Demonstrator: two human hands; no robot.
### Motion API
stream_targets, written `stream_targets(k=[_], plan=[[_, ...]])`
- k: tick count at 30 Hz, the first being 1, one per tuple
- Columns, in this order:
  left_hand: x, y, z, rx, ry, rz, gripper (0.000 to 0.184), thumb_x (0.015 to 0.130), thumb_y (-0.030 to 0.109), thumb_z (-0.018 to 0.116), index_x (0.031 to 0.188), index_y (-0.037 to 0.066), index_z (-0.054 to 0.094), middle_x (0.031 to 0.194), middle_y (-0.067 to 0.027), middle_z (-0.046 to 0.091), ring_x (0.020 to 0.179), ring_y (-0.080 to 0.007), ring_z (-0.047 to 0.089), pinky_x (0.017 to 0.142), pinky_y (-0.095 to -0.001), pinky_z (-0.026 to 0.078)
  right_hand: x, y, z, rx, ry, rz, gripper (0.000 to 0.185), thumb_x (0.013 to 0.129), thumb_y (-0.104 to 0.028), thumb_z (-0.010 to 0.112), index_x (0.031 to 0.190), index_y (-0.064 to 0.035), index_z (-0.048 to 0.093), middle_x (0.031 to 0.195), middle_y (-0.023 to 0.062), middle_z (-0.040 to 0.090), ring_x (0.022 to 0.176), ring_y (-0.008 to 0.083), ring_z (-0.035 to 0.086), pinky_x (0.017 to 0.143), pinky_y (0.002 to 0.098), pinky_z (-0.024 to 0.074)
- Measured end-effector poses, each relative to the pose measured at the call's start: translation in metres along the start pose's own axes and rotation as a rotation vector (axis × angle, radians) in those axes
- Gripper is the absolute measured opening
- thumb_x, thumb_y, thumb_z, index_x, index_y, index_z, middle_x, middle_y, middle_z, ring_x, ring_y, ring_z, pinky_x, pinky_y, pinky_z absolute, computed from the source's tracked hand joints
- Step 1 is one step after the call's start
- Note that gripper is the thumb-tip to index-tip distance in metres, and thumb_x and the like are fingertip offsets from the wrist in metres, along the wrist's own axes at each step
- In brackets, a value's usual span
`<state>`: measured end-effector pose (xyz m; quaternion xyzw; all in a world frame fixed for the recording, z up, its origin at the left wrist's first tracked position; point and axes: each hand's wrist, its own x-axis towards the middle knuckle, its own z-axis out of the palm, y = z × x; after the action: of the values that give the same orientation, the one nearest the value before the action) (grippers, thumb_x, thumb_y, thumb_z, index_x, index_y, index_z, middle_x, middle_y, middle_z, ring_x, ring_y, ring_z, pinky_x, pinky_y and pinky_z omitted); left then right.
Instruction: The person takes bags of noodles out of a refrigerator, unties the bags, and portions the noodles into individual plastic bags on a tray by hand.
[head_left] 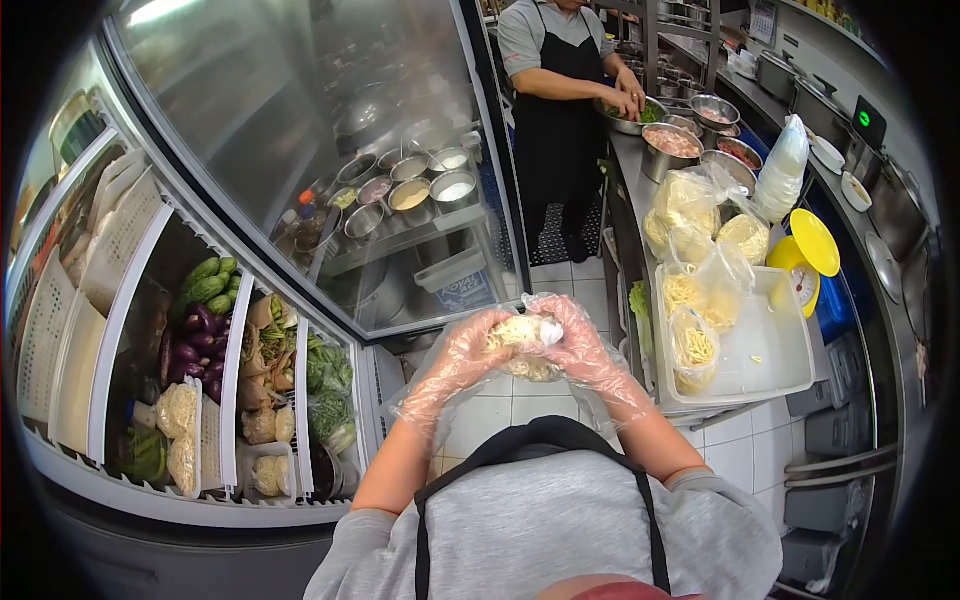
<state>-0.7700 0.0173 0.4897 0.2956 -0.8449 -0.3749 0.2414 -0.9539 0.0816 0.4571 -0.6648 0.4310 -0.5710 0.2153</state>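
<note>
In front of my chest, both hands are closed around a clear plastic bag of pale food [520,332], whose exact kind I cannot make out. My left hand [468,352] grips the bag's left side and my right hand [578,345] its right side, near a bunched white part. Loose clear plastic gloves cover both hands and wrists. To the right, a white plastic tub [765,360] stands on the counter, with bags of pale yellow strips [694,350] at its left side.
At left the fridge stands open, holding eggplants [203,345], leafy greens [330,385] and bagged food; its glass door [300,120] extends ahead. A co-worker [560,90] handles greens in a bowl. Metal bowls of meat [672,142] and a yellow scale [795,270] occupy the counter.
</note>
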Motion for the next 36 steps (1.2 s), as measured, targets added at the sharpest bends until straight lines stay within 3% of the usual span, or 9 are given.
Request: stream_targets(k=[6, 9, 11, 15, 17, 19, 24, 29, 36], plan=[[-0.007, -0.007, 0.015, -0.127, 0.219, -0.087, 0.038, 0.071, 0.014, 0.070, 0.104, 0.003, 0.053, 0.098, -0.0110, 0.059, 0.090, -0.0196, 0.058, 0.080, -0.0311, 0.045, -0.005, 0.008, -0.008, -0.328, 0.198, -0.191, 0.044, 0.064, -0.015, 0.076, 0.101, -0.0050, 0.053, 0.095, 0.0093, 0.051, 0.087, 0.0223, 0.052, 0.080, 0.0326, 0.0417], [-0.010, 0.007, 0.007, -0.115, 0.147, -0.121, 0.039, 0.072, 0.015, 0.069, 0.105, 0.002, 0.053, 0.100, -0.0119, 0.060, 0.092, -0.0194, 0.058, 0.082, -0.0311, 0.045, -0.009, -0.003, -0.006, -0.208, 0.148, -0.059, 0.039, 0.065, -0.011, 0.075, 0.097, -0.0034, 0.054, 0.093, 0.0087, 0.051, 0.083, 0.0189, 0.052, 0.075, 0.0298, 0.0447], [-0.011, 0.014, 0.007, -0.099, 0.112, -0.116, 0.040, 0.072, 0.015, 0.069, 0.106, 0.002, 0.053, 0.101, -0.0119, 0.060, 0.092, -0.0192, 0.058, 0.082, -0.0311, 0.044, -0.008, -0.009, 0.000, 0.039, 0.360, -0.046, 0.037, 0.065, -0.007, 0.072, 0.098, -0.0043, 0.055, 0.090, 0.0091, 0.053, 0.078, 0.0210, 0.053, 0.068, 0.0307, 0.0454], [-0.013, 0.024, 0.010, -0.064, 0.125, -0.077, 0.038, 0.074, 0.015, 0.067, 0.107, 0.002, 0.053, 0.102, -0.0120, 0.059, 0.095, -0.0219, 0.057, 0.084, -0.0321, 0.044, -0.008, 0.006, -0.009, -0.129, 0.206, -0.164, 0.034, 0.068, -0.005, 0.069, 0.099, -0.0026, 0.055, 0.087, 0.0091, 0.053, 0.078, 0.0198, 0.054, 0.068, 0.0303, 0.0459], [-0.012, 0.029, 0.008, 0.001, 0.126, -0.038, 0.037, 0.075, 0.014, 0.066, 0.107, 0.002, 0.053, 0.103, -0.0122, 0.059, 0.096, -0.0233, 0.057, 0.085, -0.0327, 0.044, -0.007, 0.000, -0.011, -0.003, 0.095, 0.030, 0.031, 0.071, -0.004, 0.066, 0.099, -0.0013, 0.054, 0.088, 0.0107, 0.053, 0.079, 0.0213, 0.055, 0.070, 0.0317, 0.0460], [-0.013, 0.034, 0.007, 0.139, 0.129, 0.066, 0.036, 0.072, 0.010, 0.068, 0.105, 0.003, 0.056, 0.099, -0.0106, 0.060, 0.093, -0.0214, 0.058, 0.083, -0.0315, 0.045, -0.010, 0.000, -0.008, -0.051, 0.089, 0.003, 0.030, 0.072, -0.004, 0.064, 0.099, -0.0012, 0.054, 0.090, 0.0113, 0.054, 0.080, 0.0223, 0.055, 0.071, 0.0323, 0.0460], [-0.016, 0.031, 0.015, 0.134, 0.067, 0.080, 0.034, 0.072, 0.011, 0.068, 0.104, 0.004, 0.058, 0.100, -0.0112, 0.061, 0.093, -0.0235, 0.058, 0.083, -0.0324, 0.045, -0.016, 0.006, 0.001, -0.176, 0.095, -0.018, 0.028, 0.074, -0.003, 0.059, 0.101, -0.0013, 0.053, 0.093, 0.0123, 0.055, 0.082, 0.0253, 0.056, 0.073, 0.0336, 0.0455], [-0.015, 0.026, 0.016, 0.094, 0.066, 0.072, 0.033, 0.072, 0.011, 0.069, 0.102, 0.004, 0.059, 0.099, -0.0105, 0.061, 0.093, -0.0232, 0.058, 0.083, -0.0325, 0.045, -0.016, 0.014, -0.003, 0.043, 0.090, 0.219, 0.028, 0.075, -0.001, 0.052, 0.103, -0.0024, 0.049, 0.094, 0.0118, 0.055, 0.086, 0.0192, 0.055, 0.077, 0.0309, 0.0443], [-0.010, 0.005, 0.004, 0.163, 0.150, 0.104, 0.028, 0.074, 0.014, 0.068, 0.098, 0.005, 0.059, 0.092, -0.0074, 0.060, 0.091, -0.0238, 0.058, 0.080, -0.0329, 0.045, -0.013, 0.001, -0.014, 0.092, 0.093, 0.233, 0.028, 0.074, -0.004, 0.053, 0.100, -0.0031, 0.047, 0.089, 0.0072, 0.051, 0.079, 0.0145, 0.050, 0.073, 0.0286, 0.0439]])
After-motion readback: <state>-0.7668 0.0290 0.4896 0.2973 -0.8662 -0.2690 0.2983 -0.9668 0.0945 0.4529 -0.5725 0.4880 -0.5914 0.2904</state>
